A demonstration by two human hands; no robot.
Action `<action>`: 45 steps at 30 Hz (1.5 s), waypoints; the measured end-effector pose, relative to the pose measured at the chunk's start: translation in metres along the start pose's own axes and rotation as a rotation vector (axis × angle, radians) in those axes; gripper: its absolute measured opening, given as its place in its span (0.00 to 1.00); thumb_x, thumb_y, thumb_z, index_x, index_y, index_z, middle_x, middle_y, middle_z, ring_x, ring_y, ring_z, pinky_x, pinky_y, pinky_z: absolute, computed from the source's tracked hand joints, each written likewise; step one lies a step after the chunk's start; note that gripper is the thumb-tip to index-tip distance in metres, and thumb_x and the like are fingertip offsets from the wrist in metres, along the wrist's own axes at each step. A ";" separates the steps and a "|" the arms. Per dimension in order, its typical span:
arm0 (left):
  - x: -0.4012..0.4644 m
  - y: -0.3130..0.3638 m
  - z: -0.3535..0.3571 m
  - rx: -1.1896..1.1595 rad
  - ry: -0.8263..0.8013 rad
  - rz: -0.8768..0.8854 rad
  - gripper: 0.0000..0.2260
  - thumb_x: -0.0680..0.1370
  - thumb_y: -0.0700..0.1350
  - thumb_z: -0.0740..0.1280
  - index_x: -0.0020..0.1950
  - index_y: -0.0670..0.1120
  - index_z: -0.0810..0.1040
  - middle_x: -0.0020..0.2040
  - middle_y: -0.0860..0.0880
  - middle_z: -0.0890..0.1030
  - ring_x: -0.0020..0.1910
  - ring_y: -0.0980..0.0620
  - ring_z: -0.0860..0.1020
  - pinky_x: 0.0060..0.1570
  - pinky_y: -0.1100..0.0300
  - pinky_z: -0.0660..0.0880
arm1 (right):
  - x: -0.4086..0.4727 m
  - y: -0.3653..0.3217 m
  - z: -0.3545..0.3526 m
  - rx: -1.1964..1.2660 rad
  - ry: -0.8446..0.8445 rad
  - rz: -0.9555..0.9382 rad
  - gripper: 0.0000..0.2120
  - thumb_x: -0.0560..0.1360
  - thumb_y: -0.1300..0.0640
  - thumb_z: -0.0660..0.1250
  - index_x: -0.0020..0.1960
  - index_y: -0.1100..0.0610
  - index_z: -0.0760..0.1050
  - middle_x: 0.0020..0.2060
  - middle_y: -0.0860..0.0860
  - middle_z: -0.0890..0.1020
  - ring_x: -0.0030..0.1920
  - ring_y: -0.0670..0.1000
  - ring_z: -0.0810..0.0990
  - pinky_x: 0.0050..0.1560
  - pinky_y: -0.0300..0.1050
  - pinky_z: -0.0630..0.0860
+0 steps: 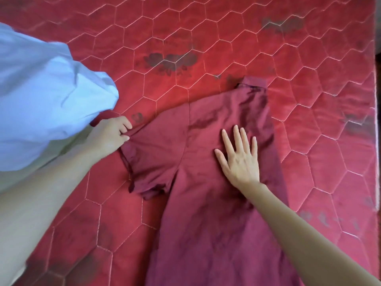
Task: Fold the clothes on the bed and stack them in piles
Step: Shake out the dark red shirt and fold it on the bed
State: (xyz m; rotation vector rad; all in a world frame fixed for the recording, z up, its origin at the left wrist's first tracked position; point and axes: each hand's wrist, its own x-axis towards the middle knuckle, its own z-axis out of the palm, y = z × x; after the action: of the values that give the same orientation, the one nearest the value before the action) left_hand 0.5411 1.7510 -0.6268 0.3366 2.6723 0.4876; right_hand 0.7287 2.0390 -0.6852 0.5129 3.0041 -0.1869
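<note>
Maroon cloth, a single short-sleeved shirt (pixel 206 172), lies spread on the bed, its collar pointing toward the far side and its hem running off the near edge of the view. Its right half looks already folded inward, giving a straight edge along that side, while its left sleeve (pixel 152 159) still sticks out flat to the side.

The right hand (pixel 240 157) rests palm-down on the chest of the shirt, fingers straight and spread, pressing the fabric flat and holding nothing. The left hand (pixel 111 135) is at the upper corner of the outstretched sleeve, its thumb and fingers pinching the sleeve's edge, so the shirt stretches between the two hands, with the sleeve seam lying between them.

Under the shirt is a red quilted mattress (pixel 309 100), stitched in pale thread into a hexagon pattern and printed with faded dark flower motifs; several darker blotches show on its near left part. The mattress fills almost the whole view, and only a thin dark strip shows beyond its right edge, too little to tell anything of the room.

One pale blue garment (pixel 47 100), bulky and rumpled, lies at the left, just beside the left hand and partly over the forearm. A small bit of red cloth peeks from under its edge, next to the wrist.

Count: one maroon shirt, one blue garment, two hands.
</note>
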 end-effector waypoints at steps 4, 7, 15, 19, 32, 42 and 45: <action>-0.030 0.047 0.028 0.154 0.378 0.217 0.16 0.72 0.34 0.65 0.59 0.40 0.77 0.53 0.39 0.77 0.53 0.36 0.75 0.53 0.45 0.72 | 0.002 -0.008 0.001 0.026 0.013 0.035 0.28 0.81 0.42 0.50 0.78 0.50 0.53 0.78 0.56 0.53 0.78 0.56 0.48 0.75 0.60 0.43; -0.066 0.108 0.083 0.137 0.335 0.414 0.20 0.76 0.40 0.64 0.68 0.39 0.72 0.64 0.40 0.75 0.65 0.39 0.72 0.65 0.44 0.68 | -0.005 -0.012 -0.001 0.046 0.024 0.036 0.27 0.82 0.44 0.51 0.78 0.51 0.54 0.78 0.57 0.54 0.78 0.56 0.49 0.75 0.61 0.43; -0.112 0.060 0.133 0.349 0.091 0.295 0.28 0.80 0.59 0.47 0.78 0.49 0.56 0.79 0.47 0.54 0.77 0.45 0.54 0.74 0.43 0.53 | -0.027 -0.013 0.001 0.015 -0.071 0.043 0.28 0.82 0.43 0.46 0.79 0.49 0.47 0.79 0.54 0.47 0.78 0.54 0.43 0.76 0.58 0.41; -0.133 -0.004 0.087 0.322 0.010 0.214 0.28 0.80 0.58 0.44 0.77 0.49 0.60 0.78 0.47 0.58 0.76 0.45 0.58 0.71 0.43 0.58 | -0.028 -0.045 -0.016 0.074 -0.070 0.139 0.27 0.82 0.49 0.54 0.78 0.55 0.54 0.78 0.57 0.52 0.78 0.57 0.47 0.75 0.62 0.46; -0.031 -0.007 0.007 0.332 0.031 0.215 0.12 0.77 0.53 0.68 0.56 0.48 0.79 0.54 0.48 0.77 0.54 0.45 0.73 0.54 0.50 0.70 | -0.058 -0.199 -0.027 0.226 -0.001 -0.072 0.13 0.64 0.48 0.76 0.46 0.51 0.83 0.43 0.49 0.80 0.44 0.55 0.78 0.43 0.49 0.73; -0.010 -0.018 -0.003 0.129 0.115 0.167 0.06 0.77 0.43 0.68 0.49 0.40 0.78 0.50 0.43 0.76 0.51 0.41 0.74 0.49 0.47 0.72 | -0.072 -0.175 -0.022 0.214 0.298 -0.178 0.10 0.63 0.66 0.74 0.37 0.52 0.80 0.38 0.43 0.81 0.39 0.50 0.78 0.42 0.44 0.66; -0.004 -0.023 0.007 0.122 0.057 0.138 0.06 0.77 0.42 0.68 0.51 0.40 0.79 0.54 0.43 0.75 0.53 0.42 0.72 0.50 0.49 0.71 | -0.079 -0.180 -0.018 0.205 0.281 -0.135 0.11 0.62 0.63 0.74 0.42 0.53 0.81 0.40 0.46 0.81 0.40 0.52 0.78 0.40 0.47 0.72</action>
State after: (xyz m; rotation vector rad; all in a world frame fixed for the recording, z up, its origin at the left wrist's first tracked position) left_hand 0.5442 1.7304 -0.6405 0.5536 2.7528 0.3801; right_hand 0.7412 1.8469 -0.6402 0.3799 3.3176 -0.4749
